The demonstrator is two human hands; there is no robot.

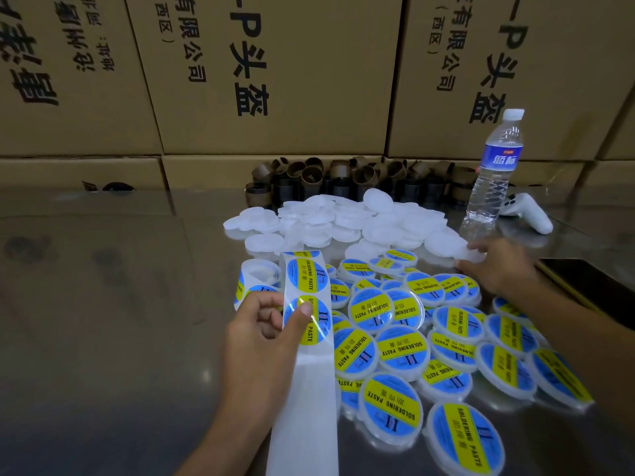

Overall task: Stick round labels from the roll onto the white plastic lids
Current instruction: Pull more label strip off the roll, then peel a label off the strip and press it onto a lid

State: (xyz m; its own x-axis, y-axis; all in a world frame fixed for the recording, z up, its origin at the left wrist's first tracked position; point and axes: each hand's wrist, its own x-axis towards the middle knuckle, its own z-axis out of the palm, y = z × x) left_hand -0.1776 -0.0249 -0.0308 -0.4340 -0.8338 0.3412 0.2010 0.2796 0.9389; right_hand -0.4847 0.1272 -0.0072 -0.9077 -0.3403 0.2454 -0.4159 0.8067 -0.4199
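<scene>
My left hand (pixel 264 324) pinches the label strip (pixel 307 304), thumb on a round blue-and-yellow "SOLDERING PASTE" label. The strip runs up from the label roll (pixel 256 280) lying behind the hand, and its bare white backing (pixel 305 417) trails down toward me. My right hand (pixel 498 266) reaches to the right edge of the heap of blank white lids (pixel 330 218) and grips one blank lid (pixel 472 254) with its fingertips. Several labelled lids (pixel 402 348) lie spread over the table between and below my hands.
A shiny metal table (pixel 103 304) carries everything. Brown empty roll cores (pixel 343 178) stand behind the lids. A water bottle (pixel 494 166) and a white controller (pixel 529 211) sit at the back right, a dark phone (pixel 591 286) at the right. Cardboard boxes (pixel 275 80) wall the back.
</scene>
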